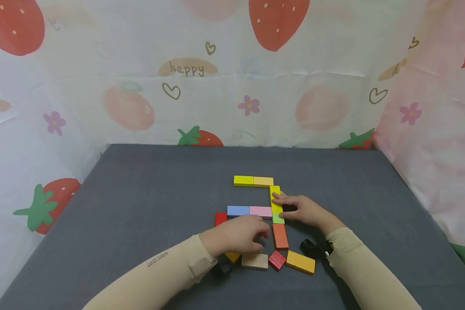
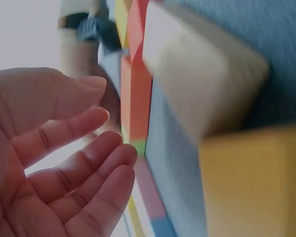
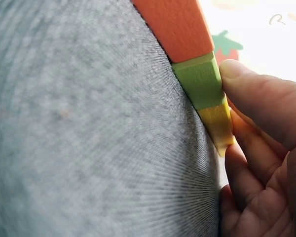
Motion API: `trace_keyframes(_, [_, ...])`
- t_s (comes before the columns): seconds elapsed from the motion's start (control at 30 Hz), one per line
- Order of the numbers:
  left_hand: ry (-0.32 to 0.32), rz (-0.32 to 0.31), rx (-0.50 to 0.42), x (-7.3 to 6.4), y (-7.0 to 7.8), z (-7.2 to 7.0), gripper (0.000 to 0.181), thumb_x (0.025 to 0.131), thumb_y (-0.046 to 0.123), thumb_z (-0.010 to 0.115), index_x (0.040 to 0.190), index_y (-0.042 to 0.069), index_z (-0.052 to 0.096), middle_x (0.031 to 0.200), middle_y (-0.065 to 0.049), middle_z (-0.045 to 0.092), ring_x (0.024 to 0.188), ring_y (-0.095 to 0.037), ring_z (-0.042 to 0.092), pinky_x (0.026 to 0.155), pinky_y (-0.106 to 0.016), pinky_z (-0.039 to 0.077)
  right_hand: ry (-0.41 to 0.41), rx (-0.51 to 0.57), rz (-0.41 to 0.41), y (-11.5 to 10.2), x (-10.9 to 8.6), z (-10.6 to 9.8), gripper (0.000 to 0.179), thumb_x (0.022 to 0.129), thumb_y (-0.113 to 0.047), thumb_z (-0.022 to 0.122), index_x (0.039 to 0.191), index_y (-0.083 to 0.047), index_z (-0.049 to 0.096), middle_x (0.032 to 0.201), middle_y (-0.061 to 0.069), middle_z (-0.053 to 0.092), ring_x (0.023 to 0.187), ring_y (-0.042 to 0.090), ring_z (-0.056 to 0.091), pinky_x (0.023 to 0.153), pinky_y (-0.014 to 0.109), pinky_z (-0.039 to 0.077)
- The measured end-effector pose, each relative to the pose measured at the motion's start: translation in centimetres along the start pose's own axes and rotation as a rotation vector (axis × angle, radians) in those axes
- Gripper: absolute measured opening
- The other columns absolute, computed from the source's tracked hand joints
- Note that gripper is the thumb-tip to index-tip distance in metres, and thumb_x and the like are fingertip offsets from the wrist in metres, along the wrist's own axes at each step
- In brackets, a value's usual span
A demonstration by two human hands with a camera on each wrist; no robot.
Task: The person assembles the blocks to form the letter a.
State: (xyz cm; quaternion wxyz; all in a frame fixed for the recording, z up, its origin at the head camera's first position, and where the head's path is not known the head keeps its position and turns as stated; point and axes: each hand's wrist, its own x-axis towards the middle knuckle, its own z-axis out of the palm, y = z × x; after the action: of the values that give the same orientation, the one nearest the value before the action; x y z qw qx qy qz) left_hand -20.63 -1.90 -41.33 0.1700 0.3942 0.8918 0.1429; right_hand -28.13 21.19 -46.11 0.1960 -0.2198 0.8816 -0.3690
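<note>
My right hand (image 1: 308,212) reaches in from the right, its fingertips on the long yellow block (image 1: 275,189). Its thumb touches the small green block (image 3: 200,81) at the yellow block's near end. An orange-red block (image 1: 280,237) continues that column toward me. My left hand (image 1: 236,234) hovers above the near left part of the layout, fingers loosely bent around nothing. Beneath and beside it lie a beige block (image 1: 255,261), a partly hidden orange-yellow block (image 2: 246,182) and a red block (image 1: 220,218). A blue block (image 1: 238,211) and a pink block (image 1: 261,211) form a row just beyond the left hand.
A yellow block (image 1: 243,181) and a tan block (image 1: 263,181) make the far row. Nearest me, a small red block (image 1: 277,260) sits turned beside an orange-yellow block (image 1: 300,262). Grey cloth (image 1: 159,193) covers the table; a printed curtain (image 1: 224,107) hangs behind.
</note>
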Motion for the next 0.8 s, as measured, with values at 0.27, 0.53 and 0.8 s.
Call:
trace_keyframes(0.27, [0.115,-0.057,-0.012,-2.6,-3.2,-1.8,0.020,0.082,0.024,0.067,0.100,0.014,0.064,0.091,0.000,0.057,0.076,-0.009,0.048,0.070,-0.023,0.045,0.012,-0.076,0.007,-0.6,-0.1,-0.3,0.052,0.080,-0.035,0.068,0.128,-0.024,0.054,0.140,-0.007,0.039,0.136,0.021,0.023,0.106,0.048,0.021])
trace_keyframes(0.53, [0.243,-0.248,0.011,-5.8,-7.2,-4.4,0.018,0.082,0.023,0.066,0.097,0.013,0.063,0.091,0.001,0.058,0.082,-0.013,0.052,0.074,-0.028,0.047,0.049,-0.113,0.037,-1.6,-0.2,-0.9,0.051,0.080,-0.031,0.069,0.128,-0.024,0.054,0.141,-0.007,0.039,0.135,0.022,0.026,0.104,0.049,0.024])
trace_keyframes(0.8, [0.345,-0.342,0.184,-9.9,-11.2,-7.1,0.021,0.084,0.025,0.064,0.098,0.010,0.063,0.092,-0.004,0.057,0.081,-0.017,0.055,0.075,-0.038,0.047,0.209,-0.440,-0.038,-3.6,-1.9,-5.0,0.052,0.086,-0.030,0.063,0.132,-0.011,0.049,0.143,0.007,0.037,0.130,0.030,0.034,0.100,0.051,0.031])
